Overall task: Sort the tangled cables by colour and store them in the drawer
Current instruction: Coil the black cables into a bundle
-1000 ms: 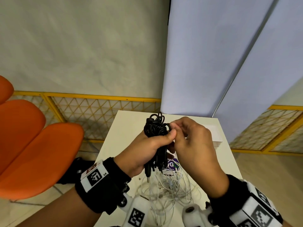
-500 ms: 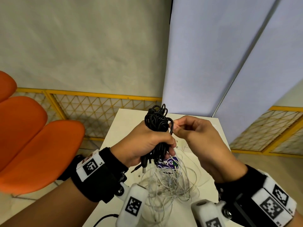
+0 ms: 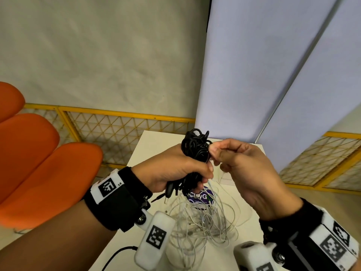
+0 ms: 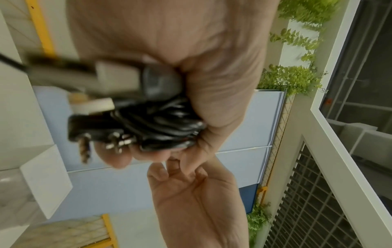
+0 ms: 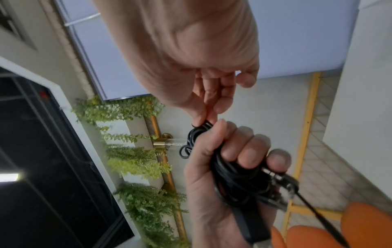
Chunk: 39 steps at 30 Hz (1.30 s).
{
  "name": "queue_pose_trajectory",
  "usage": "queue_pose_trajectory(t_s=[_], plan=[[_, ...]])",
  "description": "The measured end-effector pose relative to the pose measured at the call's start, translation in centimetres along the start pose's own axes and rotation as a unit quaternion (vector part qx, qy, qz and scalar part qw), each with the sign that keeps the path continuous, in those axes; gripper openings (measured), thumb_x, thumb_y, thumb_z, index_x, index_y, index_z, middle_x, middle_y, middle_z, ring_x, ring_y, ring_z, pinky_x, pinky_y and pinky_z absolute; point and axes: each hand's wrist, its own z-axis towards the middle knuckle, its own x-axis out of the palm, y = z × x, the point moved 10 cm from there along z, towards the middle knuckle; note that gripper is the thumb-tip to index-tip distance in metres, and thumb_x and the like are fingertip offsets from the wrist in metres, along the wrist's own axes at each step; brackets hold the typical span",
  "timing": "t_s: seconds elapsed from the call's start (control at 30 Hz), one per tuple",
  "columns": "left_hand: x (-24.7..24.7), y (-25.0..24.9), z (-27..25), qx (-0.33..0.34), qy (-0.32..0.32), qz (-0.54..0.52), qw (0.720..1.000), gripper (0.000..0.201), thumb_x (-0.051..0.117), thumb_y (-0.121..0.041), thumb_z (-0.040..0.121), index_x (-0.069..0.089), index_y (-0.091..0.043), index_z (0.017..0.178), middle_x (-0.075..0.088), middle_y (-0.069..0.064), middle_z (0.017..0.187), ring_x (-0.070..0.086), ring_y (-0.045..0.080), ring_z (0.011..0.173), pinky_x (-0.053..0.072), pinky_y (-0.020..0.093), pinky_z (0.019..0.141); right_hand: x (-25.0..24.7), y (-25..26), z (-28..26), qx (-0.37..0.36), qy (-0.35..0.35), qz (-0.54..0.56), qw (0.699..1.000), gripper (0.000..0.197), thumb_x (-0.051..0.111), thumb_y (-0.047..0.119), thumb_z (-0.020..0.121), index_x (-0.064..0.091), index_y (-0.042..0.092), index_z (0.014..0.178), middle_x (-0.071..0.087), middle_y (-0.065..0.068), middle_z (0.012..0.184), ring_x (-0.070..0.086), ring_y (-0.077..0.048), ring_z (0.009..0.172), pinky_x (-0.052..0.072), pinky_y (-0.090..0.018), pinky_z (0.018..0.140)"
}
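A bundle of black cables (image 3: 195, 149) is held up over the table, and my left hand (image 3: 203, 171) grips it round the middle. Plugs hang out below the fist (image 4: 114, 142). My right hand (image 3: 214, 151) pinches a loop at the bundle's upper right between thumb and forefinger; the right wrist view shows the pinch (image 5: 205, 117) on the black loop (image 5: 199, 127). A loose tangle of white cables (image 3: 203, 218) lies on the table under both hands. No drawer is in view.
The small white table (image 3: 156, 145) also carries a purple-labelled item (image 3: 201, 196) and a white box (image 3: 226, 178) behind the hands. An orange chair (image 3: 39, 163) stands to the left. A yellow lattice fence (image 3: 117, 130) and blue-grey panels (image 3: 254, 75) stand behind.
My right hand has drawn back to the right from my left thumb and now pinches a loop near the bundle's top. My left hand keeps its grip, held slightly higher.
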Motion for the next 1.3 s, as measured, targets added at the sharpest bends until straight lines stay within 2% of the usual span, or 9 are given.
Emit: queue_pose_trajectory(t_s=[0.13, 0.4, 0.53, 0.63, 0.77, 0.87, 1.13, 1.2, 1.3], plan=[[0.1, 0.1, 0.2, 0.015, -0.015, -0.007, 1.0, 0.041, 0.066, 0.004, 0.085, 0.067, -0.025, 0.055, 0.046, 0.005, 0.058, 0.048, 0.022, 0.053, 0.048, 0.034, 0.058, 0.3, 1.5, 0.2, -0.028, 0.015, -0.023, 0.999, 0.009, 0.072, 0.002, 0.083, 0.07, 0.006, 0.075, 0.064, 0.004, 0.058, 0.05, -0.005, 0.052, 0.04, -0.011, 0.05], [0.5, 1.8, 0.8, -0.01, 0.005, -0.102, 0.995, 0.039, 0.064, 0.0, 0.088, 0.066, -0.019, 0.055, 0.043, 0.003, 0.053, 0.046, 0.018, 0.049, 0.049, 0.032, 0.056, 0.8, 0.2, 0.3, 0.017, 0.043, -0.055, 0.997, 0.015, 0.075, 0.011, 0.082, 0.067, 0.014, 0.07, 0.065, 0.005, 0.067, 0.049, -0.004, 0.054, 0.039, -0.016, 0.054], [0.9, 2.4, 0.9, -0.047, 0.046, -0.175, 0.982, 0.023, 0.066, -0.007, 0.075, 0.055, -0.016, 0.057, 0.038, -0.001, 0.048, 0.043, 0.014, 0.042, 0.048, 0.03, 0.05, 1.3, 1.9, 0.3, -0.068, 0.079, -0.168, 0.98, 0.01, 0.074, 0.018, 0.085, 0.067, 0.015, 0.08, 0.064, 0.005, 0.072, 0.053, -0.007, 0.064, 0.042, -0.013, 0.061], [1.3, 3.1, 0.7, -0.081, 0.088, -0.226, 0.967, 0.027, 0.067, -0.01, 0.065, 0.042, -0.015, 0.057, 0.037, -0.002, 0.046, 0.043, 0.013, 0.039, 0.048, 0.028, 0.049, 1.4, 4.3, -0.6, -0.225, 0.09, -0.36, 0.901, 0.033, 0.072, 0.018, 0.087, 0.056, 0.027, 0.115, 0.059, 0.011, 0.104, 0.058, -0.004, 0.093, 0.045, -0.017, 0.076], [2.4, 2.9, 0.1, -0.097, 0.17, -0.277, 0.941, 0.032, 0.076, -0.01, 0.065, 0.045, -0.015, 0.058, 0.043, -0.003, 0.046, 0.046, 0.012, 0.041, 0.05, 0.027, 0.05, 4.0, 5.8, -3.6, -0.436, 0.108, -0.612, 0.651, 0.079, 0.07, 0.005, 0.073, 0.037, 0.016, 0.144, 0.045, 0.0, 0.14, 0.045, -0.021, 0.127, 0.042, -0.034, 0.099], [4.4, 2.3, -0.7, -0.109, 0.232, -0.275, 0.927, 0.031, 0.074, -0.012, 0.07, 0.044, -0.013, 0.063, 0.046, -0.003, 0.048, 0.049, 0.011, 0.043, 0.051, 0.027, 0.053, 5.5, 4.7, -4.1, -0.491, 0.116, -0.69, 0.519, 0.073, 0.062, 0.008, 0.08, 0.036, 0.009, 0.148, 0.041, -0.013, 0.151, 0.038, -0.032, 0.139, 0.039, -0.047, 0.104], [7.5, 1.8, -2.3, -0.148, 0.31, -0.19, 0.92, 0.02, 0.059, -0.004, 0.069, 0.043, -0.014, 0.063, 0.045, -0.007, 0.049, 0.048, 0.006, 0.043, 0.049, 0.021, 0.053, 6.9, 4.8, -6.5, -0.602, 0.187, -0.629, 0.456, 0.038, 0.041, 0.017, 0.104, 0.055, -0.003, 0.133, 0.051, -0.021, 0.144, 0.054, -0.035, 0.128, 0.052, -0.047, 0.087], [7.9, 2.1, -2.4, -0.154, 0.314, -0.155, 0.924, 0.021, 0.054, -0.009, 0.073, 0.049, -0.019, 0.056, 0.043, -0.008, 0.048, 0.047, 0.006, 0.042, 0.048, 0.021, 0.053, 6.9, 4.1, -6.4, -0.582, 0.223, -0.638, 0.453, 0.033, 0.041, 0.014, 0.103, 0.061, -0.003, 0.122, 0.063, -0.021, 0.124, 0.066, -0.035, 0.1, 0.055, -0.043, 0.066], [8.2, 2.3, -2.5, -0.156, 0.317, -0.131, 0.926, 0.026, 0.055, -0.01, 0.074, 0.046, -0.021, 0.052, 0.042, -0.008, 0.047, 0.046, 0.005, 0.043, 0.048, 0.021, 0.054, 7.0, 4.0, -6.2, -0.55, 0.237, -0.666, 0.445, 0.023, 0.043, 0.01, 0.098, 0.065, 0.004, 0.097, 0.061, -0.008, 0.084, 0.057, -0.026, 0.065, 0.043, -0.037, 0.043]])
